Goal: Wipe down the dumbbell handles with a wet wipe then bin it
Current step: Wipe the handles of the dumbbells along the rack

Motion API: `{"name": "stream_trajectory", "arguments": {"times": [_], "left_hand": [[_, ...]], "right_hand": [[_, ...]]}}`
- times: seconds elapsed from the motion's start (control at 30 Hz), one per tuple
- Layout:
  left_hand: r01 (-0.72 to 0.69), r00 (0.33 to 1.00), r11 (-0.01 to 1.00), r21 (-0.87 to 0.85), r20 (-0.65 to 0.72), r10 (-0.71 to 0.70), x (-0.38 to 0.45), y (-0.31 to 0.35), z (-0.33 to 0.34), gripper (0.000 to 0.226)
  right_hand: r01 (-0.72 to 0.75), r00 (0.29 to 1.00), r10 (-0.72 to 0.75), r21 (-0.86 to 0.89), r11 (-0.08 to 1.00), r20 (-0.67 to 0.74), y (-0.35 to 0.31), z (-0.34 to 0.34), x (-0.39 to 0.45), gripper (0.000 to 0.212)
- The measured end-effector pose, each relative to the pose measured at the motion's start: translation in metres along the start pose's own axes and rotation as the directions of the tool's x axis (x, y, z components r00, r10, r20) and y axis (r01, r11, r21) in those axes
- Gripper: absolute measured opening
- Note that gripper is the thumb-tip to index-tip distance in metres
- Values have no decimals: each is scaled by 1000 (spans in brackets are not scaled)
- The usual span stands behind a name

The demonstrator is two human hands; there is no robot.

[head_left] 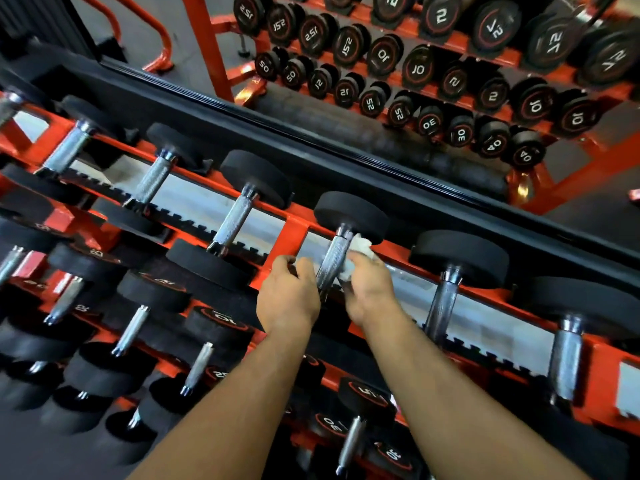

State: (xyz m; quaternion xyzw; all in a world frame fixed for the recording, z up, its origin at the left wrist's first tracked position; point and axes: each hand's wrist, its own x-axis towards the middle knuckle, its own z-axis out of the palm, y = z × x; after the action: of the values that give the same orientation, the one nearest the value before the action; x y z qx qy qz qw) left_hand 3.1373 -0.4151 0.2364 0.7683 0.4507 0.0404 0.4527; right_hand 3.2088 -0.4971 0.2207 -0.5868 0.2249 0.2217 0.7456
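Wiping the knurled dumbbell handle [333,261] on the top tier of the red rack [291,233], with the wet wipe [358,249] held against its right side.

The handle lies between its two black heads, the far head [351,214] toward the mirror [415,81]. The right hand [369,289] bunches the white wipe in curled fingers and presses it to the upper part of the bar; the left hand [289,296] sits just beside the bar's left side, fingers curled, apparently holding nothing. For full coverage, wrap the wipe around the bar and draw it along the whole length, twisting to reach the underside. Neighbouring handles [232,220] [445,303] probably remain to be done. No bin is in view.
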Motion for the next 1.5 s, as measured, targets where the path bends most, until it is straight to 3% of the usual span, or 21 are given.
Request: {"name": "stream_trajectory", "arguments": {"times": [0.07, 0.2, 0.43, 0.53, 0.77, 0.93, 1.2, 1.37, 1.5], "left_hand": [[-2, 1000, 1000, -4, -6, 2, 0, 0, -1, 40], [-13, 1000, 1000, 4, -15, 13, 0, 0, 0, 39], [-10, 1000, 1000, 10, -12, 10, 1, 0, -1, 37], [-16, 1000, 1000, 18, -14, 16, 0, 2, -1, 37], [7, 1000, 1000, 15, -18, -7, 2, 0, -1, 32], [-13, 1000, 1000, 11, -10, 13, 0, 2, 0, 33], [14, 1000, 1000, 13, -16, -14, 4, -1, 0, 31], [6, 1000, 1000, -1, -3, -6, 0, 1, -2, 34], [16, 1000, 1000, 15, -4, -16, 3, -1, -2, 31]], "right_hand": [[-104, 994, 99, 131, 986, 44, -9, 5, 8, 16], [-230, 965, 223, 41, 972, 136, -18, 18, 24, 15], [-188, 980, 191, -51, 981, 59, -24, 21, 24, 15], [-238, 964, 251, -133, 962, 93, -32, 29, 32, 19], [-223, 964, 219, 12, 975, 154, -17, 19, 24, 31], [-255, 960, 259, -52, 966, 110, -23, 27, 30, 17], [-252, 949, 252, -23, 967, 190, -17, 13, 18, 37], [-223, 958, 229, -56, 973, 172, -17, 16, 25, 20], [-301, 921, 298, -28, 953, 252, -15, 5, 18, 46]]}}
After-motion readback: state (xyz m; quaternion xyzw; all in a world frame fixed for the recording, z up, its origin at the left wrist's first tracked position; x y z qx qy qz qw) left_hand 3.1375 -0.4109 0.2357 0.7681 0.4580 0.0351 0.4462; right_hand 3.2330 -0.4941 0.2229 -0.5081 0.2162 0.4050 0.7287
